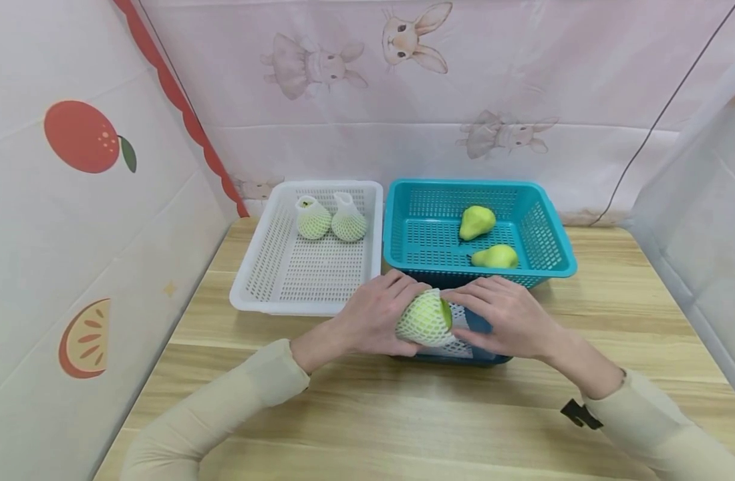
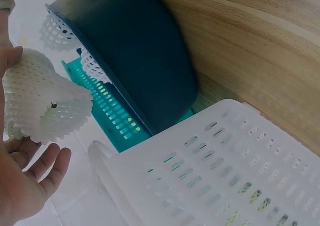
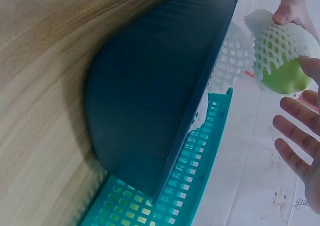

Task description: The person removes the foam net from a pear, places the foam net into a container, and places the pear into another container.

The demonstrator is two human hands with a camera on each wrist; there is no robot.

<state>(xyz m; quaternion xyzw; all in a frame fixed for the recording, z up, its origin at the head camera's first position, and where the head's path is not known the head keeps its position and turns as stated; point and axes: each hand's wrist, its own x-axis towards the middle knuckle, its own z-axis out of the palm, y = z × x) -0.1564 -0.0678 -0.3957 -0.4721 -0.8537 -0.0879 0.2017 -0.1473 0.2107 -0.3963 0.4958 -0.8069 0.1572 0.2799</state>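
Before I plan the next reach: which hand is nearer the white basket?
Left. The left hand is at the white basket's near right corner, overlapping it in the head view; the right hand is farther right, in front of the teal basket.

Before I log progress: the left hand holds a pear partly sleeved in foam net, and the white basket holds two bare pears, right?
Not bare: the head view shows both pears in the white basket wearing foam nets. The left hand does hold a partly sleeved pear.
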